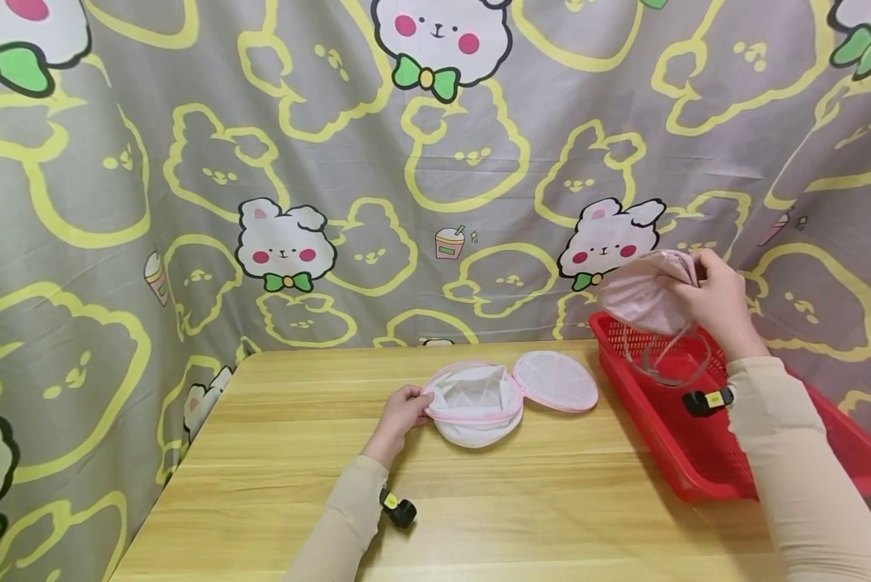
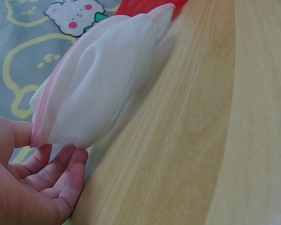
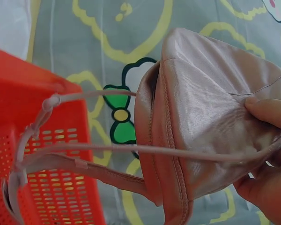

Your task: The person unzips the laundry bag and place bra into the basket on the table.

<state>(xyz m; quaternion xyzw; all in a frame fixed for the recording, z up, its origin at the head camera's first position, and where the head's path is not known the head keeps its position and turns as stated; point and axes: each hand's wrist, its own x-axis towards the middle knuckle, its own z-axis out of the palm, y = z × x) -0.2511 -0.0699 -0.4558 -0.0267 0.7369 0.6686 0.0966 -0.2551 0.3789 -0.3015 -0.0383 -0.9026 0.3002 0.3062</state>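
My right hand [image 1: 722,303] grips a pale pink bra [image 1: 646,295] by one cup, up over the red basket. Its thin straps [image 3: 103,149] dangle down, and in the right wrist view the thumb presses on the satin cup [image 3: 210,98]. On the table, a white mesh laundry bag [image 1: 479,432] with a pink zipper rim stands with its mouth open upward. Its round lid [image 1: 556,380] is flipped out to the right. My left hand [image 1: 400,416] pinches the bag's left rim between thumb and fingers, and the left wrist view shows the bag's mesh side [image 2: 98,84].
A red perforated plastic basket [image 1: 653,436] stands at the right side of the wooden table [image 1: 297,453], close to the bag's lid. Behind the table hangs a grey curtain [image 1: 369,170] printed with cartoon bears and rabbits.
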